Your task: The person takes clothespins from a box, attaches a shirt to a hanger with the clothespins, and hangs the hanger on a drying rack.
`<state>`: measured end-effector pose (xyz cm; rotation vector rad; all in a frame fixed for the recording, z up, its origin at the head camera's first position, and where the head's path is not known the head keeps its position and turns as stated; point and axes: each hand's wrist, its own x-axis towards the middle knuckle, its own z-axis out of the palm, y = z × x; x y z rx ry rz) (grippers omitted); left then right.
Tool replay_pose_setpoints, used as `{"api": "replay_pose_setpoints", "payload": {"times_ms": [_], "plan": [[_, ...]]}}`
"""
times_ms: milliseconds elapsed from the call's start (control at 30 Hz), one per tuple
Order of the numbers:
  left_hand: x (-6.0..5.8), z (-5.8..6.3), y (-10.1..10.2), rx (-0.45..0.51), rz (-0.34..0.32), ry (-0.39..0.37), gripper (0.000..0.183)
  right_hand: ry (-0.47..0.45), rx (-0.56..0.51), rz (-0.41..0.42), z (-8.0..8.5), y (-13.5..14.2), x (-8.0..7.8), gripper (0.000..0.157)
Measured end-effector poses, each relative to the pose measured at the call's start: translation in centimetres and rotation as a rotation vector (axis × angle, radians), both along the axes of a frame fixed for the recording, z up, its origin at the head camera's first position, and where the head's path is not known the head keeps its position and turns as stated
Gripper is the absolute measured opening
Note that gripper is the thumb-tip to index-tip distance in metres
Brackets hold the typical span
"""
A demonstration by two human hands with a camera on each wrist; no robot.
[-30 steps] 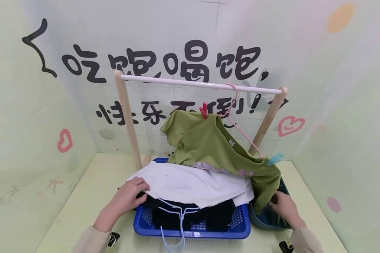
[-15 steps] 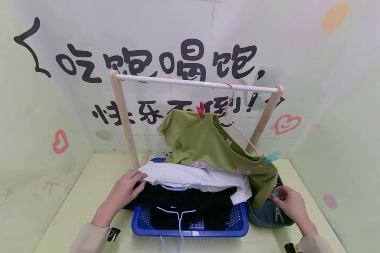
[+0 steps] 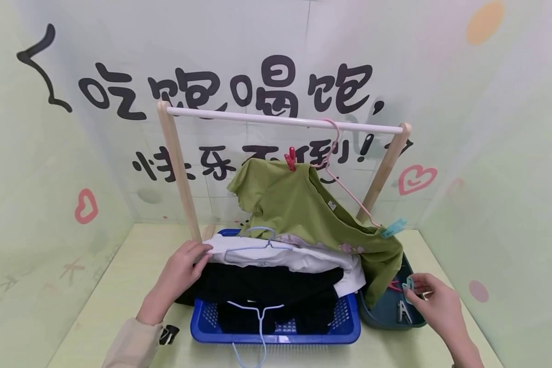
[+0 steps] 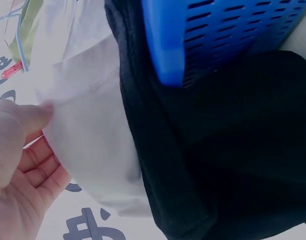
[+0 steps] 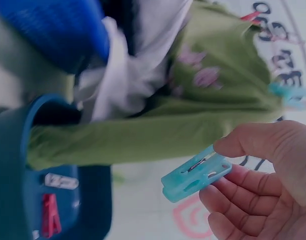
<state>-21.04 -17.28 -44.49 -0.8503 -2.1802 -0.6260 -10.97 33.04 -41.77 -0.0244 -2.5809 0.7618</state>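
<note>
My left hand [image 3: 184, 266] pinches the left edge of a white garment [image 3: 248, 257]; the left wrist view shows the white cloth between thumb and fingers. A pale blue hanger [image 3: 270, 245] lies at this garment's upper edge, its hook pointing up. Between thumb and fingertips, my right hand [image 3: 434, 301] pinches a light blue clothespin [image 5: 195, 175] over the dark teal bin [image 3: 377, 322]. A green shirt [image 3: 280, 199] hangs slanted from a pink hanger [image 3: 349, 191], fixed by a red clothespin [image 3: 291, 159] and a blue clothespin [image 3: 393, 228].
The blue basket [image 3: 276, 339] holds black clothing [image 3: 267, 286], with another pale blue hanger [image 3: 261, 327] hooked down over its front. The rack's white rail [image 3: 257, 118] spans two wooden posts behind. A grey clothespin [image 3: 404, 312] and a red clothespin [image 5: 51, 215] lie in the bin.
My right hand has risen out of the bin with the light blue clothespin. The white garment's front edge has moved back, uncovering black cloth, and its hanger's hook has swung from front to upright.
</note>
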Motion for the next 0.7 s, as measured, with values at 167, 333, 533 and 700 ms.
{"api": "replay_pose_setpoints", "payload": {"times_ms": [167, 333, 533, 700], "plan": [[0.0, 0.1, 0.1, 0.02, 0.02, 0.008, 0.023, 0.054, -0.024, 0.016, 1.7, -1.5, 0.8, 0.026], [-0.1, 0.0, 0.3, 0.039, 0.067, 0.001, 0.021, 0.155, -0.077, 0.075, 3.2, -3.4, 1.2, 0.029], [-0.2, -0.1, 0.3, 0.076, 0.11, -0.02, 0.019, 0.226, -0.137, 0.192, 4.2, -6.1, 0.5, 0.031], [-0.4, -0.2, 0.4, 0.091, 0.073, -0.02, 0.019, 0.229, -0.181, 0.276, 4.8, -8.8, -0.4, 0.03]]}}
